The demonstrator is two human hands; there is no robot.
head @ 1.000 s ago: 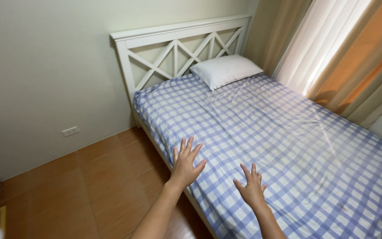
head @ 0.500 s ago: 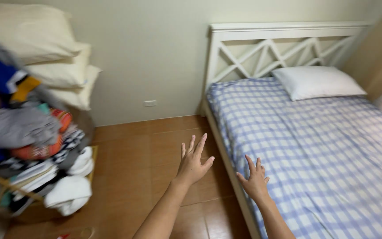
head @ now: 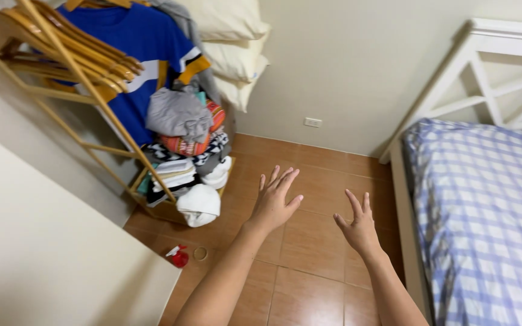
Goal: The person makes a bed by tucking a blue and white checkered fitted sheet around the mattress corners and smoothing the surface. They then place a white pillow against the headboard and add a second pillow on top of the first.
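My left hand (head: 276,199) is stretched out in front of me over the brown tiled floor (head: 309,253), fingers spread, holding nothing. My right hand (head: 357,224) is a little lower and to the right, also spread and holding nothing, close to the side of the bed (head: 484,211) with its blue and white checked sheet. Left of my hands a wooden clothes rack (head: 74,66) carries a blue shirt (head: 137,54) and a heap of folded clothes (head: 185,151). Neither hand touches anything.
Cream pillows (head: 231,36) are stacked on top of the clothes heap against the wall. A small red spray bottle (head: 178,256) and a tape roll (head: 200,253) lie on the floor near a pale surface at lower left. The white headboard (head: 490,78) stands at right.
The view has swung left from the bed to the clothes rack and floor. Both hands stay raised and spread, now over the tiles instead of the bed's edge.
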